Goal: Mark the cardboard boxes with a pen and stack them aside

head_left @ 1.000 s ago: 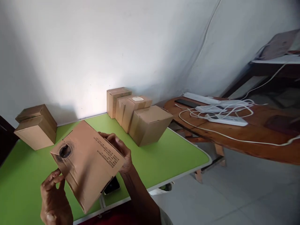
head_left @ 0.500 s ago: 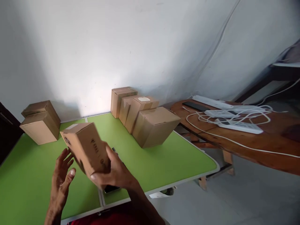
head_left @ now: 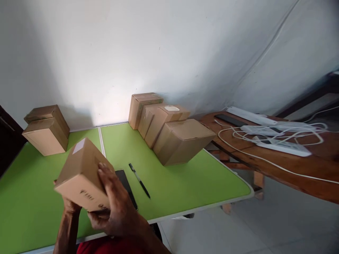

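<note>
A brown cardboard box [head_left: 79, 176] with dark print and a white label is held above the green table [head_left: 111, 144], tilted. My right hand [head_left: 119, 208] grips it along its right side, thumb below and fingers on the side face. Beneath and behind its left part is my left hand [head_left: 71, 204], closed against the box with most of its fingers hidden. A dark phone [head_left: 127, 187] lies on the table just right of the box, partly covered by my right hand. Beside the phone is a black pen [head_left: 140, 181].
Several cardboard boxes [head_left: 182, 141] stand in a row at the back right. Two more boxes [head_left: 49, 135] sit at the back left, near the wall [head_left: 106, 53]. On a wooden table [head_left: 265, 158] to the right are white power strips [head_left: 283, 145] and tangled cables.
The box has turned and come lower, toward me. My left hand, open and apart before, now holds it from the left and below. The pen and phone show more fully.
</note>
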The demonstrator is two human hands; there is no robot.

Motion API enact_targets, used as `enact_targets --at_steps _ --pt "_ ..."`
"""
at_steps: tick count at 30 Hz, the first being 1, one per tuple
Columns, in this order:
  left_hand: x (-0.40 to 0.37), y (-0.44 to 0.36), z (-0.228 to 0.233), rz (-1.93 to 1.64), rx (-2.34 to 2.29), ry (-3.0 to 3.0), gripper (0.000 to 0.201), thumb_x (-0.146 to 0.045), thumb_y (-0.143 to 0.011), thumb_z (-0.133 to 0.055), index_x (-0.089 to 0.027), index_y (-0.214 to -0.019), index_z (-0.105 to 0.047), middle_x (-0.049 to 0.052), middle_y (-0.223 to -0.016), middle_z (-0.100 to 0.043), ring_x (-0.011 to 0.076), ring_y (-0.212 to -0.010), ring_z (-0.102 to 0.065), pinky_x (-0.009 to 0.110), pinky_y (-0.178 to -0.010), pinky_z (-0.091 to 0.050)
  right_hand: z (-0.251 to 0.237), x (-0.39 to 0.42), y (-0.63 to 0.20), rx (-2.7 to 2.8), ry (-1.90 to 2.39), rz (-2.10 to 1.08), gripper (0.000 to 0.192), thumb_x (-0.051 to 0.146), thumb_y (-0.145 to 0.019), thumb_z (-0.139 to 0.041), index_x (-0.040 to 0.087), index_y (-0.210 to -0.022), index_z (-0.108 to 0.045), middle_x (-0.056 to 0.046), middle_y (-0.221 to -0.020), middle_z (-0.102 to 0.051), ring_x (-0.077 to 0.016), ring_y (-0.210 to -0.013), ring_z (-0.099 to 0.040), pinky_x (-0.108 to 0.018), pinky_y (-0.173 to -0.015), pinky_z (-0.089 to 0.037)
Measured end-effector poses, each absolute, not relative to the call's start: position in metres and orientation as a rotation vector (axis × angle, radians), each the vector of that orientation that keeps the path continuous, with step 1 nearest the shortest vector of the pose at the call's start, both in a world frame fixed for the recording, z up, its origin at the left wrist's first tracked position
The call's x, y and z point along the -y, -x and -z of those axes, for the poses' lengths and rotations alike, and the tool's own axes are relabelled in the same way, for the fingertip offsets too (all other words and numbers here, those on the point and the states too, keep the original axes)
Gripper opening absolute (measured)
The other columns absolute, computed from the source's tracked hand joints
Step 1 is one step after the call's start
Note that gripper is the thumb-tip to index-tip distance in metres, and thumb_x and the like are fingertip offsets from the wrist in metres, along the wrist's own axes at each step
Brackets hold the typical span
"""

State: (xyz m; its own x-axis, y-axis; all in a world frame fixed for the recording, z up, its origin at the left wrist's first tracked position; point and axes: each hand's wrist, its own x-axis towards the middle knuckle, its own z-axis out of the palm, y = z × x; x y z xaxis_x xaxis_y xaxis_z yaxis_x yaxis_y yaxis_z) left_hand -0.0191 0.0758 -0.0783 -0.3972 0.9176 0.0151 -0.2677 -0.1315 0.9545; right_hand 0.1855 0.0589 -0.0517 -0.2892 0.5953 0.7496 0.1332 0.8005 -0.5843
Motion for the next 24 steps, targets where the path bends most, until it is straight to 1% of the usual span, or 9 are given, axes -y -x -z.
enact_targets --at_steps 3,5,7,10,14,17,19,21,24 --pt "-0.076 0.018 0.060 -1.663 -1.232 -0.838 0.092 -0.104 -0.074 -0.073 -0.023 -0.117 -0.086 0.015 -0.120 -0.086 0.0440 -0.136 -0.073 0.058 -0.111 -0.066 0.050 -0.070 -0.210 1.500 0.626 -1.007 0.098 0.036 -0.088 -0.085 0.029 -0.174 -0.040 -0.018 -0.162 -0.068 -0.0410 -0.145 -0.070 -0.057 -0.118 -0.063" --pt "-0.072 0.020 0.049 -1.649 -1.266 -0.845 0.081 -0.090 -0.071 -0.090 -0.021 -0.115 -0.086 0.015 -0.123 -0.086 0.0434 -0.131 -0.076 0.055 -0.109 -0.067 0.055 -0.077 -0.224 1.257 0.597 -1.306 0.075 0.050 -0.093 -0.080 0.029 -0.160 -0.054 -0.015 -0.146 -0.077 -0.0394 -0.131 -0.077 -0.055 -0.106 -0.067" --pt "-0.066 0.022 0.044 -1.625 -1.258 -0.853 0.078 -0.081 -0.067 -0.098 -0.021 -0.116 -0.086 0.015 -0.125 -0.086 0.0439 -0.128 -0.077 0.053 -0.107 -0.067 0.066 -0.083 -0.230 1.082 0.553 -1.484 0.065 0.061 -0.094 -0.076 0.029 -0.148 -0.062 -0.014 -0.136 -0.081 -0.0394 -0.124 -0.079 -0.055 -0.101 -0.067" --pt "-0.059 0.021 0.043 -1.563 -1.240 -0.874 0.086 -0.084 -0.070 -0.092 -0.020 -0.126 -0.084 0.017 -0.132 -0.084 0.0444 -0.131 -0.076 0.052 -0.107 -0.066 0.082 -0.086 -0.230 1.008 0.633 -1.523 0.061 0.061 -0.089 -0.078 0.027 -0.140 -0.068 -0.013 -0.134 -0.081 -0.0389 -0.125 -0.078 -0.054 -0.105 -0.064" --pt "-0.062 0.004 0.039 -1.460 -1.416 -0.972 0.089 -0.074 -0.069 -0.097 -0.020 -0.136 -0.077 0.015 -0.136 -0.082 0.0420 -0.131 -0.075 0.048 -0.106 -0.064 0.080 -0.093 -0.225 1.137 0.842 -1.428 0.056 0.055 -0.091 -0.076 0.026 -0.138 -0.070 -0.012 -0.136 -0.080 -0.0354 -0.129 -0.075 -0.050 -0.112 -0.060" --pt "-0.067 -0.015 0.030 -1.426 -1.485 -1.088 0.087 -0.075 -0.075 -0.092 -0.020 -0.139 -0.073 0.016 -0.137 -0.081 0.0404 -0.128 -0.076 0.046 -0.103 -0.064 0.059 -0.106 -0.221 1.278 1.094 -1.270 0.076 0.058 -0.084 -0.088 0.024 -0.147 -0.062 -0.013 -0.141 -0.078 -0.0348 -0.131 -0.074 -0.050 -0.116 -0.059" --pt "-0.069 -0.028 0.023 -1.420 -1.562 -1.163 0.086 -0.076 -0.077 -0.089 -0.020 -0.140 -0.072 0.016 -0.138 -0.081 0.0394 -0.125 -0.076 0.045 -0.099 -0.064 0.045 -0.116 -0.219 1.315 1.256 -1.103 0.103 0.060 -0.073 -0.098 0.023 -0.157 -0.052 -0.018 -0.150 -0.073 -0.0385 -0.142 -0.070 -0.054 -0.122 -0.057" --pt "-0.070 -0.037 0.017 -1.412 -1.637 -1.231 0.085 -0.076 -0.077 -0.087 -0.021 -0.140 -0.071 0.015 -0.138 -0.081 0.0385 -0.123 -0.076 0.044 -0.096 -0.064 0.035 -0.123 -0.216 1.326 1.332 -0.943 0.122 0.061 -0.067 -0.103 0.021 -0.166 -0.043 -0.023 -0.164 -0.063 -0.0420 -0.158 -0.058 -0.058 -0.129 -0.052" --pt "-0.067 -0.043 0.012 -1.422 -1.679 -1.283 0.082 -0.075 -0.079 -0.085 -0.022 -0.140 -0.071 0.015 -0.138 -0.080 0.0378 -0.123 -0.076 0.043 -0.096 -0.064 0.032 -0.127 -0.210 1.359 1.331 -0.838 0.130 0.059 -0.069 -0.102 0.020 -0.173 -0.033 -0.026 -0.178 -0.047 -0.0435 -0.169 -0.045 -0.060 -0.134 -0.047"
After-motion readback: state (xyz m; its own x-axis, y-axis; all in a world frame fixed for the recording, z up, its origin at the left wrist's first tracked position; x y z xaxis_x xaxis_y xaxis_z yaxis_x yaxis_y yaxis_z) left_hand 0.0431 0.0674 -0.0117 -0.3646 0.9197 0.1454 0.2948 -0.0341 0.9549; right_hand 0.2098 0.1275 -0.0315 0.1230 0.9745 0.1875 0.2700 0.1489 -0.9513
